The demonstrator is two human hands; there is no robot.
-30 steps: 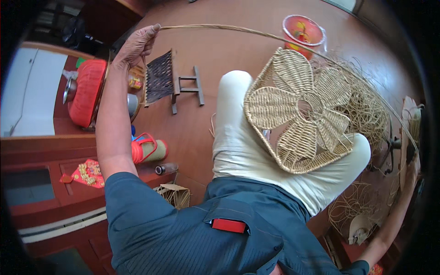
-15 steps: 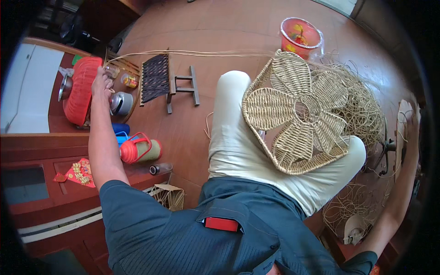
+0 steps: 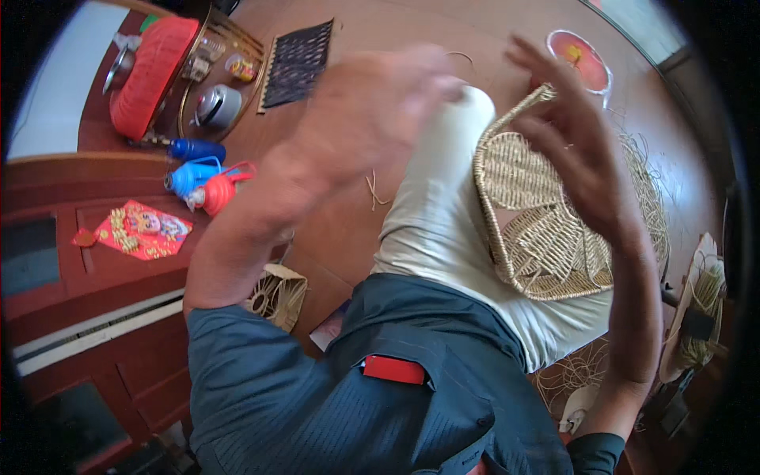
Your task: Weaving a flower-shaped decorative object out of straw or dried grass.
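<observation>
A woven straw piece [image 3: 546,245] with flower petals and a thick braided rim rests across my lap, tilted on my right thigh. My left hand [image 3: 396,99] is raised over my left knee, its fingers smeared by motion. Whether it holds a strand I cannot make out. Above the upper edge of the woven piece is my right hand [image 3: 574,150], its fingers apart and somewhat blurred, with no object visible in it. It hides part of the petals. Loose straw cord [image 3: 645,182] lies heaped beyond the piece.
Left stands a red cabinet with a blue thermos [image 3: 190,176] and a red thermos [image 3: 220,192]. A round rack holds a kettle [image 3: 218,105] near a red mesh cover [image 3: 154,79]. A dark woven stool [image 3: 297,63] and a red bucket [image 3: 582,59] are ahead. A small basket [image 3: 279,297] sits lower left.
Both hands have come inward from wide apart to above my lap. The long strands stretched across from my left hand no longer show. My view has shifted, and the woven piece is tilted differently.
</observation>
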